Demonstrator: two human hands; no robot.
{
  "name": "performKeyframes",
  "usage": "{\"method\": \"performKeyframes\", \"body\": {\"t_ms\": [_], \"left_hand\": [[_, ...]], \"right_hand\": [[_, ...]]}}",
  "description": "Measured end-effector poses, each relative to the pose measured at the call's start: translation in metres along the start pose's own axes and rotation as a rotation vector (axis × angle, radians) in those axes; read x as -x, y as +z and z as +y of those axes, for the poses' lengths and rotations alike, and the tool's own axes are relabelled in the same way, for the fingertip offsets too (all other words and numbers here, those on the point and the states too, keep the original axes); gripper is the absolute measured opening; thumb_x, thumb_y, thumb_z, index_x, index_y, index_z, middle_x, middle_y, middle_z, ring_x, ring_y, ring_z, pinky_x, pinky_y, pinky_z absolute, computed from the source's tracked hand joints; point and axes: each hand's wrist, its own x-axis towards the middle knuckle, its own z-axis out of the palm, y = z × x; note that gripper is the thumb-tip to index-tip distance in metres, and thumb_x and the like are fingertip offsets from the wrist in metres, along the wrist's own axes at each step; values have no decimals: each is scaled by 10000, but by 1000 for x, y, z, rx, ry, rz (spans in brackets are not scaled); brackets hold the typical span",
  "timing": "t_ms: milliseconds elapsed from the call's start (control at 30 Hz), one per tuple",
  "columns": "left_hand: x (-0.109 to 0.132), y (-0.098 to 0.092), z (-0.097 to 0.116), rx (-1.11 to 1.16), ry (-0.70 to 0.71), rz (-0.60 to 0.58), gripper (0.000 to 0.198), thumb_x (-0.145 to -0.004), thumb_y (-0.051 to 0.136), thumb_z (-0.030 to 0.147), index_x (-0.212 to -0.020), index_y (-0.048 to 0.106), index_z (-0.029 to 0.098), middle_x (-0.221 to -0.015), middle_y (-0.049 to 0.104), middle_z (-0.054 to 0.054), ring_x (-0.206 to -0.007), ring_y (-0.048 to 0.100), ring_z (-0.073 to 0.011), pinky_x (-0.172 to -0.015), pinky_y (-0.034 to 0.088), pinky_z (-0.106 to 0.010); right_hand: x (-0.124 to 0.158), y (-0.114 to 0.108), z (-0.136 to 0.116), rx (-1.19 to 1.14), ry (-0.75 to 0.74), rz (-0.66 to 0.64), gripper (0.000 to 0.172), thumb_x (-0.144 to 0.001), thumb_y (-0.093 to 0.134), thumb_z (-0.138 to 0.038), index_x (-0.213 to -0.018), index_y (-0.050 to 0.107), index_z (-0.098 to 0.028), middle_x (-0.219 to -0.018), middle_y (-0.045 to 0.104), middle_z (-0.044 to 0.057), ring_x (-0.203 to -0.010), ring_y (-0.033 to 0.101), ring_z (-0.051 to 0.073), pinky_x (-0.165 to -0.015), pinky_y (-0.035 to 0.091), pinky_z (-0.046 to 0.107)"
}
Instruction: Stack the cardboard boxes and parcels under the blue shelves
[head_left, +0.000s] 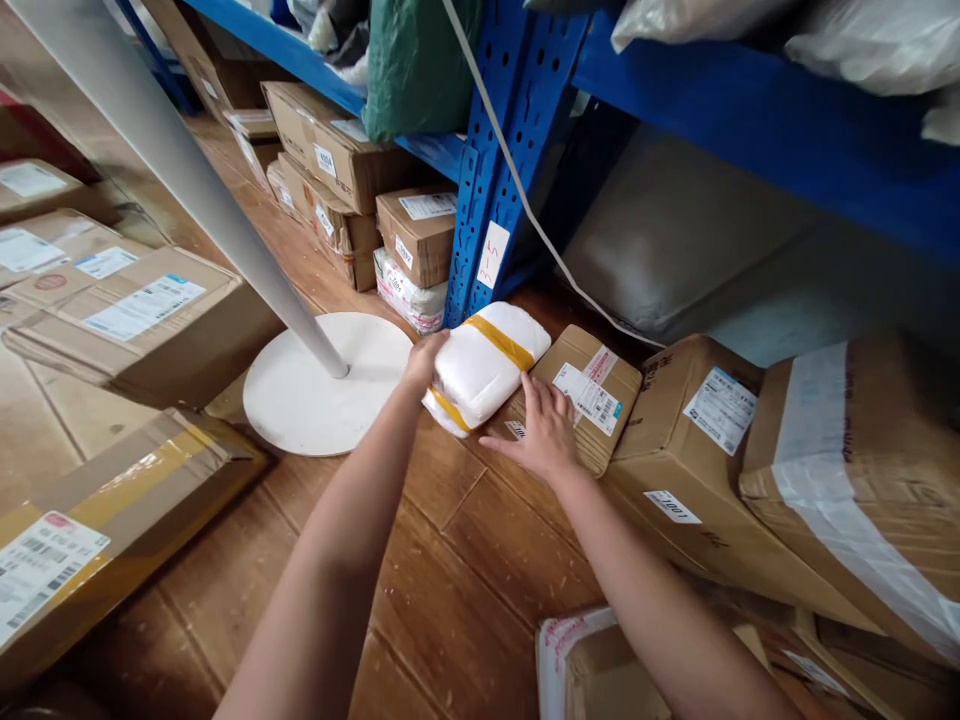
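Note:
A white wrapped parcel (487,372) with yellow tape bands sits by the foot of the blue rack post. My left hand (426,362) grips its left end, the fingers partly hidden behind it. My right hand (541,425) has its fingers spread over the near side of a small cardboard box (589,400) with a shipping label. Its fingertips reach close to the parcel's right edge; whether they touch it I cannot tell.
A white pole on a round base (300,410) stands left of my left hand. Cardboard boxes line the right (690,440) and left (150,320), with stacked boxes (337,160) behind. The blue rack post (487,200) rises at the back, a pale cable (517,180) hanging before it.

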Motion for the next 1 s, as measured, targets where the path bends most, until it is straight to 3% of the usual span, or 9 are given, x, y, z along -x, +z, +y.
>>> {"method": "performKeyframes", "body": {"t_ms": [67,133,233,400,533,667,767,867,1000], "left_hand": [[-8,28,-11,-11,72,302,489,-945,435,526,-1135,685,152,-1149,721,-114,-1111,649,-266,-1008,496,-385],[-13,50,-18,-67,78,458,486,-1015,296,465,-1151,653,165,-1227,688,-135,-1210,613,-269,-1082,450,-412],[-16,62,-18,-164,37,418,516,-1053,224,448,-1130,643,158,-1243,672,-179,-1245,597,-304,-1105,419,-454],[-14,48,-4,-341,50,342,482,-1063,279,461,-1174,631,150,-1240,669,-204,-1261,583,-350,-1123,387,-497],[46,24,-14,-504,189,342,492,-1005,486,423,-1366,518,92,-1418,535,-255,-1398,454,-339,-1212,321,-484],[164,-33,-30,-568,260,36,606,-958,558,452,-1438,454,97,-1468,406,-241,-1450,387,-310,-1251,311,-461],[245,-104,-10,-643,228,-70,682,-912,605,500,-1459,453,121,-1495,346,-228,-1477,355,-320,-1265,308,-476],[312,-195,34,-771,314,79,600,-889,605,451,-1413,498,178,-1486,396,-190,-1469,370,-301,-1283,284,-480],[397,-311,62,-949,241,632,592,-896,502,565,-1417,477,286,-1426,522,-125,-1438,404,-373,-1259,289,-603]], "right_hand": [[-5,5,-1,16,30,25,1291,-677,585,-943,-1617,274,-114,-1565,448,215,-1378,379,442,-1175,290,632],[-8,9,-2,50,32,21,1225,-718,597,-898,-1624,273,-140,-1562,453,200,-1359,388,429,-1165,293,622],[-9,12,-5,121,24,0,1131,-780,621,-788,-1639,241,-158,-1572,437,185,-1357,377,417,-1166,280,620],[-12,16,-8,232,28,-19,1029,-855,615,-656,-1646,203,-143,-1567,438,178,-1348,367,396,-1182,278,604],[-7,18,-10,307,-5,-24,835,-951,569,-493,-1630,250,-127,-1551,453,188,-1293,394,381,-1123,359,544],[2,21,-13,339,-48,29,857,-938,588,-509,-1612,265,-90,-1488,483,239,-1230,413,398,-1059,395,542],[1,25,-13,300,-60,62,861,-940,572,-541,-1624,243,-135,-1487,490,217,-1252,404,409,-1057,387,552],[12,15,-14,273,-28,49,882,-913,614,-536,-1623,251,-157,-1546,437,209,-1305,392,416,-1110,336,582],[71,-3,-28,237,-14,98,745,-971,510,-478,-1601,324,-127,-1629,343,200,-1436,324,387,-1228,203,612]]}}
